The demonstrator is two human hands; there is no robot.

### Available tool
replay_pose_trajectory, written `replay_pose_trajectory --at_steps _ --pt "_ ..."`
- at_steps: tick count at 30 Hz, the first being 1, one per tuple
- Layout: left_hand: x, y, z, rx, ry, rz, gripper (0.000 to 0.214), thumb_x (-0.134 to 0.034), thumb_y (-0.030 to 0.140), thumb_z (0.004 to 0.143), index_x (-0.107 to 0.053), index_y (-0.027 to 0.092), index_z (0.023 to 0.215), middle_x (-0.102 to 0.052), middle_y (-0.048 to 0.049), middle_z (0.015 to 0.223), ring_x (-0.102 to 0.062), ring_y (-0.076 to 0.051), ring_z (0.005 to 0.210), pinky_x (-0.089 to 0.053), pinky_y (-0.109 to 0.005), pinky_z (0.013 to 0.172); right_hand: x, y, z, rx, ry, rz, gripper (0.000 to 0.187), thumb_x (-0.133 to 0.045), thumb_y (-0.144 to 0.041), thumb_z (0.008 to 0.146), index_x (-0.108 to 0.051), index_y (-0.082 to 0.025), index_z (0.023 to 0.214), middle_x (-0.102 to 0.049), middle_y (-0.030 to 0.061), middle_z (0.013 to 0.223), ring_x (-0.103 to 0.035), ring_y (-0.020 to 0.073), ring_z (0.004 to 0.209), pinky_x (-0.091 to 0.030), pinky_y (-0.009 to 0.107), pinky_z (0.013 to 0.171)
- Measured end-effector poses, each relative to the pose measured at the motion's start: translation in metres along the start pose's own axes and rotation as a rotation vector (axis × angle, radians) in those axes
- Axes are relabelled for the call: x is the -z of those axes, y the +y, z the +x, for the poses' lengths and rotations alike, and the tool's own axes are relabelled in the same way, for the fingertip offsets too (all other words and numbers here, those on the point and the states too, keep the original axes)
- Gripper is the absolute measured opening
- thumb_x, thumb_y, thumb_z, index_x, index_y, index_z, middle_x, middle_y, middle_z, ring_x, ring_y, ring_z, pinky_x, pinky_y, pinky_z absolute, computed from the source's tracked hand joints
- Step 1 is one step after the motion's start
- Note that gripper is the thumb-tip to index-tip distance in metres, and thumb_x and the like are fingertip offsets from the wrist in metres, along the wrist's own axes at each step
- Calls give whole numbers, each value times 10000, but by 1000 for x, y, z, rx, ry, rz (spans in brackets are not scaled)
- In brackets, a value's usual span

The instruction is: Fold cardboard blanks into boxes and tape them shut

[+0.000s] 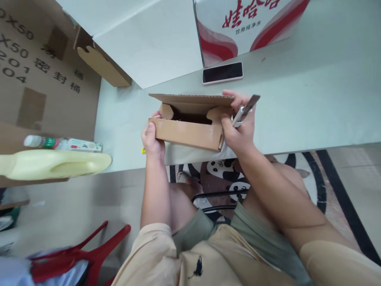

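Observation:
A small brown cardboard box (187,133) is held at the table's near edge, its lid flap raised and its dark inside partly showing. My left hand (153,139) grips the box's left end, thumb on the front wall and fingers behind. At the right end, my right hand (242,131) is closed around the box's corner. That same hand also holds a utility knife (244,111), its metal blade end pointing up and to the right. What lies inside the box cannot be made out.
Behind the box lies a smartphone (222,73) beside a white and red carton (247,43). A large brown carton (59,67) stands at left, near a plastic bottle (62,143) and a pale yellow object (59,163). A red chair (98,250) is on the floor, lower left.

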State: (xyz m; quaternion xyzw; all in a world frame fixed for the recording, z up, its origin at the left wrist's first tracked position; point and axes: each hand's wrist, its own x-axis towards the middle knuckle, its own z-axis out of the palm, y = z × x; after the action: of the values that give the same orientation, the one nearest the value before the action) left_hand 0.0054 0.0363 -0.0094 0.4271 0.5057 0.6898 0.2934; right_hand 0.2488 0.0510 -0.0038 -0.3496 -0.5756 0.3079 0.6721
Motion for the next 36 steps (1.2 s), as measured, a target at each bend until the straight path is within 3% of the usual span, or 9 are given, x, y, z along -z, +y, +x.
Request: replay_pose_trajectory --at_steps 6,9,15,20,29,36 --pt "-21 3 -30 23 -42 63 617 -677 749 750 -730 200 1026 -654 -97 1330 -558 -304 1347 -440 -451 1163 31 18 -2 -88 -24 -21 248 -386 -315 950 -549 -282 1134 -661 55 1135 -645 251 1198 -512 526 1045" --pt "-31 2 -44 0 -75 83 646 -649 769 763 -724 212 1081 -639 -93 1355 -516 -313 1401 -387 -475 1213 46 27 0 -96 -27 -68 346 -303 -380 992 -617 -248 1057 -662 78 1086 -635 268 1202 -507 541 1044" --pt "-38 -3 -57 31 -67 97 678 -695 753 729 -678 266 1200 -632 -75 1357 -535 -321 1387 -404 -486 1208 64 23 0 -121 11 -64 359 -352 -393 982 -621 -229 811 -645 78 907 -654 268 1104 -486 552 1096" --pt "-39 -2 -55 -38 -102 88 692 -721 732 722 -618 324 1272 -603 -51 1391 -490 -301 1431 -384 -489 1222 70 25 -3 -182 -80 -104 295 -413 -377 960 -643 -259 818 -643 52 925 -642 279 1130 -505 576 1055" --pt "-39 0 -55 -34 -103 133 591 -695 752 737 -710 278 1089 -646 -46 1364 -518 -312 1407 -372 -493 1232 65 9 4 -209 -76 -267 200 -540 -367 944 -642 -257 811 -646 79 829 -624 288 1131 -494 541 1088" --pt "-36 -7 -54 -70 -117 154 504 -655 727 793 -718 304 1060 -648 -7 1375 -550 -263 1379 -425 -429 1196 65 20 4 -153 35 51 322 -523 -398 948 -566 -241 670 -585 41 717 -644 246 1061 -458 528 1134"
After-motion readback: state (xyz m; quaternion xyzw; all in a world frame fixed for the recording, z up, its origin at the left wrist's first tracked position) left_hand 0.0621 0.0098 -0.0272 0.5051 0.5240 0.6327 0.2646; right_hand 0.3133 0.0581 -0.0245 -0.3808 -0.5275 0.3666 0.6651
